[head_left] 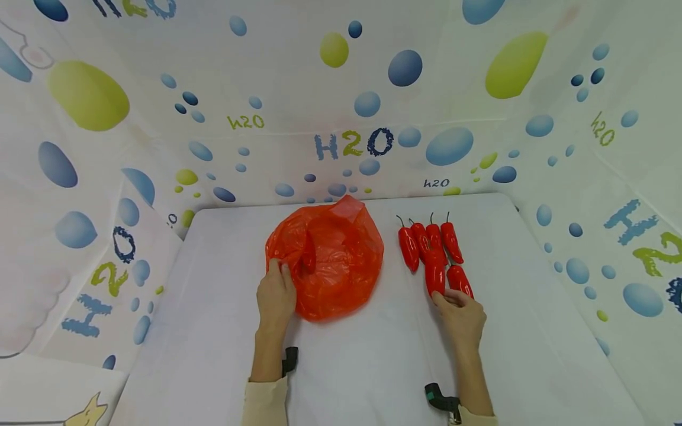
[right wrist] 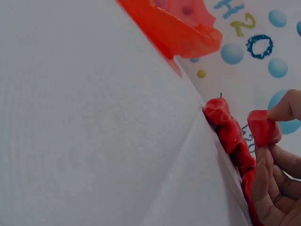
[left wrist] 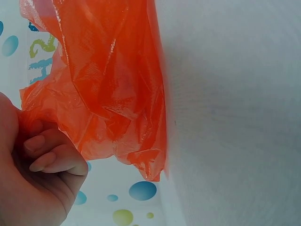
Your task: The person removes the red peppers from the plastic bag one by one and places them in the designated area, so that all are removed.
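My left hand (head_left: 276,299) pinches the left edge of a translucent red plastic bag (head_left: 341,278). In the left wrist view the bag (left wrist: 113,84) stands up from the table, its edge gathered in my curled fingers. My right hand (head_left: 463,319) holds one shiny red chili pepper (head_left: 434,277) by its blunt end between thumb and fingers. The right wrist view has this pepper (right wrist: 263,127) raised above the row of other peppers (right wrist: 230,134). Several more red peppers with thin dark stems, among them the leftmost pepper (head_left: 408,249), lie just beyond my right hand.
A white-covered table (head_left: 213,307) lies under everything. Behind it and at both sides hang white sheets (head_left: 298,77) printed with blue and green drops and H2O lettering. Small black wrist devices, such as the right one (head_left: 439,397), sit on both forearms.
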The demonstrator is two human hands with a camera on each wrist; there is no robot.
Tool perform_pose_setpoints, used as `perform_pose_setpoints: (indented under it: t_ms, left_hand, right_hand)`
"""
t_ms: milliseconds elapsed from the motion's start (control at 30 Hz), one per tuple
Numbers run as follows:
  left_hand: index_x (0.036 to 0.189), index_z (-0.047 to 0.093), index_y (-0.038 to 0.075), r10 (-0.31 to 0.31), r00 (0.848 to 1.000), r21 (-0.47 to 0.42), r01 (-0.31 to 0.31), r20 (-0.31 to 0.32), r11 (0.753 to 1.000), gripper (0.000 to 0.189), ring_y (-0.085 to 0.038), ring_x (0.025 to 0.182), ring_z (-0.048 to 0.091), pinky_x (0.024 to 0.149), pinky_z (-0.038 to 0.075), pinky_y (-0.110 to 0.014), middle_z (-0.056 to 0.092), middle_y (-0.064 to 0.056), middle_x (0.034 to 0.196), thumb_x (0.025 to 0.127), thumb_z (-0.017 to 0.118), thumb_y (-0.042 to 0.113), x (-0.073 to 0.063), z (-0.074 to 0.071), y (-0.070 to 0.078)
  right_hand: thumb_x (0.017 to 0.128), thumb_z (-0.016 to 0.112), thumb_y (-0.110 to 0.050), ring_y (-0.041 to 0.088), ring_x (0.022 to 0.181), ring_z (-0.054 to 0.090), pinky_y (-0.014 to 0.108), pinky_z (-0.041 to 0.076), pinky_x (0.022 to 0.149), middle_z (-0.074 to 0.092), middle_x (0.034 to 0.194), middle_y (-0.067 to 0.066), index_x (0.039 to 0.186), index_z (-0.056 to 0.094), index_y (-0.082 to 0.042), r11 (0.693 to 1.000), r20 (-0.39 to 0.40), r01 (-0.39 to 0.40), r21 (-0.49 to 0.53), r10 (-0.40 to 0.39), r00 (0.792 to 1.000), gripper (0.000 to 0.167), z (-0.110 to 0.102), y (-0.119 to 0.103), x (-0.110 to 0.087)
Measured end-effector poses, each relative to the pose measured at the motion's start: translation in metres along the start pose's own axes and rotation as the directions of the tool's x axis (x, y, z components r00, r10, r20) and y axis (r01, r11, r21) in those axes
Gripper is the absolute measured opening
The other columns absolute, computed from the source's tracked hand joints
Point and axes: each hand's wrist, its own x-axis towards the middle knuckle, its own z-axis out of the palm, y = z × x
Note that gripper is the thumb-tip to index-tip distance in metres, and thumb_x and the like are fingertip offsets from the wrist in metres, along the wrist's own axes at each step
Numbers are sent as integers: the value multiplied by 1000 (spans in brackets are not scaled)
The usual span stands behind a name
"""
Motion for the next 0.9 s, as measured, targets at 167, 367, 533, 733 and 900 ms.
perform_pose_setpoints:
  t_ms: [167, 367, 533, 733, 900]
  left_hand:
    - [113, 53, 1, -13, 1000, 0, 13, 13, 1000, 22, -31, 66, 57, 63, 52, -42, 57, -13, 74, 112, 46, 22, 0, 0, 1]
    - [112, 52, 2, -15, 1000, 4, 15, 10, 1000, 22, -30, 65, 56, 63, 52, -40, 56, -12, 73, 112, 46, 23, -1, -1, 2]
    - [112, 52, 2, -14, 1000, 2, 14, 15, 1000, 23, -28, 63, 55, 62, 51, -38, 54, -11, 72, 112, 45, 24, -1, -1, 1]
    - [113, 52, 2, -20, 1000, 5, 20, 18, 1000, 23, -29, 65, 56, 63, 52, -40, 56, -12, 73, 112, 45, 24, -2, -1, 1]
    - [113, 52, 2, -25, 999, 10, 25, 19, 1000, 23, -31, 66, 56, 64, 52, -41, 56, -13, 74, 112, 45, 24, -1, -1, 2]
  right_hand:
    - [91, 81, -35, 26, 92, 69, 13, 50, 67, 78, 101, 14, 117, 78, -5, 1000, -13, -15, -13, 15, 1000, 39, -4, 7, 0]
    - [90, 82, -35, 28, 94, 68, 12, 49, 67, 77, 102, 16, 117, 78, -5, 1000, -38, -8, -27, 7, 999, 40, -9, 10, -1]
    - [90, 81, -34, 28, 92, 70, 16, 50, 65, 78, 99, 15, 113, 79, -4, 999, -64, -5, -51, 2, 998, 37, -11, 10, -2]
    - [91, 80, -36, 28, 92, 68, 25, 50, 68, 78, 96, 14, 113, 78, -4, 996, -56, -24, -83, 19, 998, 40, -12, 12, -3]
    - [90, 82, -37, 29, 93, 68, 29, 50, 71, 77, 98, 15, 116, 78, -4, 995, -56, -31, -97, 25, 998, 42, -12, 12, -4]
